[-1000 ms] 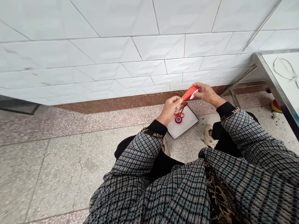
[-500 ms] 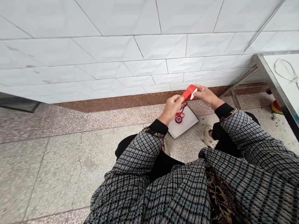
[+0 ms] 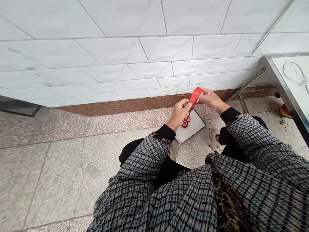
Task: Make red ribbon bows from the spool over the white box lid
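Note:
My right hand (image 3: 212,99) grips a roll of wide red ribbon (image 3: 196,93) with a white core, thumb at the core's near side. The ribbon's free end runs down to my left hand (image 3: 179,112), which is closed on it between thumb and fingers. A short stretch of ribbon spans the two hands. Below them, a smaller red roll (image 3: 184,124) with loops of narrow red strip lies on a white, dark-edged flat board or box (image 3: 193,130) on the floor. My left hand partly covers the loops and the board.
A white tiled wall (image 3: 120,51) with a brown skirting (image 3: 125,105) rises in front. At the right stands a metal-framed table (image 3: 287,87) with a thin white cord (image 3: 293,64) on it. A red and yellow object (image 3: 285,110) sits on the floor beneath. My shoes (image 3: 216,141) flank the board.
My left hand has moved slightly right and closer to the roll, so the stretch of ribbon between the hands is shorter. The roll has tilted slightly; my right hand has barely moved.

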Demonstrator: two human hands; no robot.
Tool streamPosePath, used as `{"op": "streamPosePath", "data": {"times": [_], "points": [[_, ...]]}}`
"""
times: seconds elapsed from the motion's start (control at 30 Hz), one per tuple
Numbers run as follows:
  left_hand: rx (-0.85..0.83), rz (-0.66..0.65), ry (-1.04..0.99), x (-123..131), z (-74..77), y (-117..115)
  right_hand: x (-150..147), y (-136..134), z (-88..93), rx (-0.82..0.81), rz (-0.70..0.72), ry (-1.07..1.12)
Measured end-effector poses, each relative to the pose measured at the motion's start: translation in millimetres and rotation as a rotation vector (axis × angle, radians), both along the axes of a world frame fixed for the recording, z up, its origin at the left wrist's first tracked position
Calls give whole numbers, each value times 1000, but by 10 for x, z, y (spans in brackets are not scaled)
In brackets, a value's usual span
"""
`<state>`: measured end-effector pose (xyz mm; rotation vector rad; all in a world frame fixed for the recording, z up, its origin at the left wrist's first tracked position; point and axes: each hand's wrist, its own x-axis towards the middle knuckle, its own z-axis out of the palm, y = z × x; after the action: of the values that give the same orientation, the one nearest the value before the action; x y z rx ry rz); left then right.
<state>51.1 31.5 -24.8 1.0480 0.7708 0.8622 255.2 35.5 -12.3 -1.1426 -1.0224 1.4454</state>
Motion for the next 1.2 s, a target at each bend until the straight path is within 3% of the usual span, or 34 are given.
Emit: {"op": "streamPosePath", "data": {"times": [0.27, 0.5, 0.7, 0.93, 1.2], "points": [[16, 6, -54, -30, 22, -1, 47, 35, -15, 122, -1, -100], [59, -4, 8, -15, -56, 18, 4, -18, 2, 22, 1, -13], [79, 85, 67, 3, 6, 9, -52, -65, 23, -45, 17, 49], [97, -27, 59, -35, 15, 63, -68, -83, -3, -124, 58, 88], [-44, -104, -32, -37, -13, 102, -95, -103, 10, -160, 98, 42]]}}
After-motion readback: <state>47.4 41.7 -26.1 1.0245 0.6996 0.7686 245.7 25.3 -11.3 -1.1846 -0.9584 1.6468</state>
